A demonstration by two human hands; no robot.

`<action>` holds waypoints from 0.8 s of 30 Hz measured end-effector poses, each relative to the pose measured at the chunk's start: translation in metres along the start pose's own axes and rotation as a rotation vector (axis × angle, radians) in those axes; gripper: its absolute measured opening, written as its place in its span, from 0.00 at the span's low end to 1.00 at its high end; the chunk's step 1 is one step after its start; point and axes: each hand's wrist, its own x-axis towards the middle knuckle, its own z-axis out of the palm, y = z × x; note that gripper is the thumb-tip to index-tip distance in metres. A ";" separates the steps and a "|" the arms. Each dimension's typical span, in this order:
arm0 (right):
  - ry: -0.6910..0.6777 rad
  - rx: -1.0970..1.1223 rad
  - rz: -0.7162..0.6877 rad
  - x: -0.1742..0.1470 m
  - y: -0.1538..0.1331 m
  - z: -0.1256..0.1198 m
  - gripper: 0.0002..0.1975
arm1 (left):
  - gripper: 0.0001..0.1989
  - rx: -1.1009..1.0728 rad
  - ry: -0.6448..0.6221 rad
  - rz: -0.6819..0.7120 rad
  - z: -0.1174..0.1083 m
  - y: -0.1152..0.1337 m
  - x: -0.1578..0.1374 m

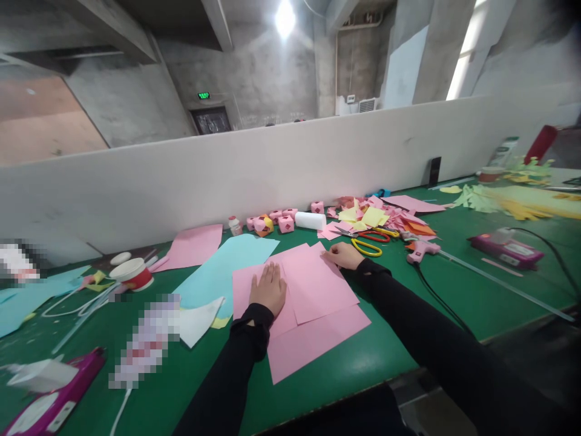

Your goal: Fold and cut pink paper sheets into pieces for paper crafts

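Observation:
Overlapping sheets of pink paper (320, 293) lie on the green table (376, 357) in front of me. My left hand (269, 289) rests flat on the left part of the sheets, fingers stretched out. At the upper right corner of the top sheet, my right hand (345, 255) has its fingers pinched together on the paper edge. Yellow-handled scissors (367, 247) lie just beyond the right hand, beside a red-handled pair (376, 236). A light blue sheet (213, 266) reaches behind the pink ones on the left.
Behind stand small pink paper cubes (286, 224), a white roll (310, 220) and a heap of paper scraps (379, 215). A pink glue gun (423, 249) with a cord is at right. Left are a paper cup (136, 275) and a purple power strip (63, 399). A white partition (272, 169) borders the table.

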 end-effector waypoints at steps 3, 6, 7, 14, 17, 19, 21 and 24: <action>-0.012 0.025 0.004 0.000 0.000 0.000 0.17 | 0.28 -0.001 0.009 0.006 0.001 0.000 0.000; 0.000 0.023 0.004 0.001 0.000 0.000 0.14 | 0.28 -0.004 0.017 0.009 0.001 0.000 0.000; 0.011 0.017 0.006 0.001 0.000 0.000 0.13 | 0.28 -0.005 0.018 0.008 0.001 0.000 0.000; 0.023 0.012 0.032 0.004 0.004 -0.001 0.12 | 0.29 -0.013 0.018 0.015 0.001 -0.001 0.000; -0.002 0.033 0.037 0.003 0.006 -0.002 0.13 | 0.29 -0.018 0.023 0.016 0.001 -0.001 0.000; -0.013 0.040 0.034 0.002 0.006 -0.003 0.13 | 0.29 -0.020 0.027 0.020 0.002 -0.001 0.000; -0.009 0.036 0.033 0.001 0.004 -0.003 0.14 | 0.28 -0.022 0.030 0.027 0.002 -0.002 0.000; 0.028 0.011 0.031 0.000 0.002 -0.004 0.13 | 0.28 -0.027 0.033 0.046 0.001 -0.003 0.000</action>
